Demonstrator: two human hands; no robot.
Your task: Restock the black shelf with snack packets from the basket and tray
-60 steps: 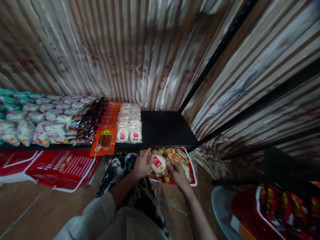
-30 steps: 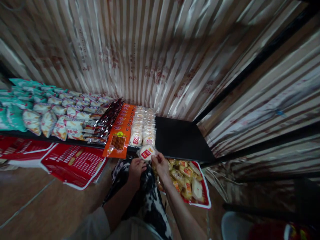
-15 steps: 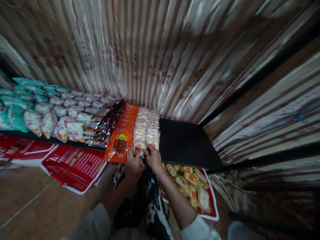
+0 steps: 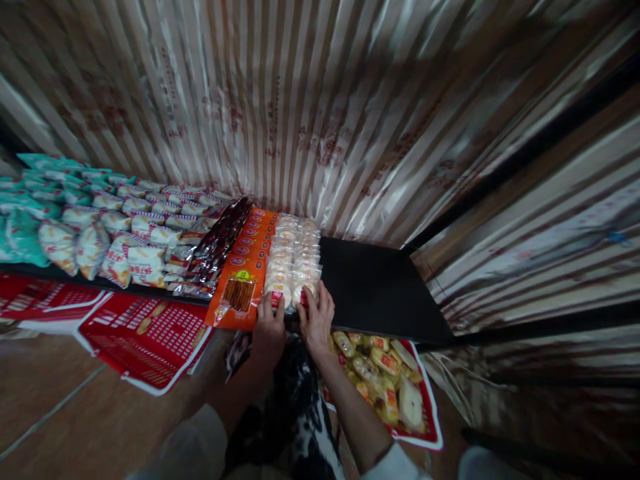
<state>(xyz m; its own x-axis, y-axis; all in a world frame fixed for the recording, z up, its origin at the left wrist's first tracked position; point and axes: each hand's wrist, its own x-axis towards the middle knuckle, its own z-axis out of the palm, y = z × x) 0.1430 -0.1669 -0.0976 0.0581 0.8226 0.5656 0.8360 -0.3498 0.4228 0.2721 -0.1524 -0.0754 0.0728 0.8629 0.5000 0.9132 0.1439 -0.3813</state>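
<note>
Two rows of round white snack packs in clear wrappers with red labels stand side by side on a black shelf. My left hand is at the front of the left row, its stretched fingers resting on the lower part of the front pack. At the front of the right row, my right hand has its fingers spread over the front pack and along its right side. Neither hand has closed around a pack. Left of the rows lie flat orange snack bags, close to my left hand.
Farther left are dark shiny packets, white snack bags and teal bags. Below the shelf sit a red basket and another red basket holding yellow-wrapped packs. A striped sheet hangs behind.
My right hand has moved right, from the left row's front pack to the right row's. My left hand has stayed at the left row, fingers now straighter. The view has shifted slightly.
</note>
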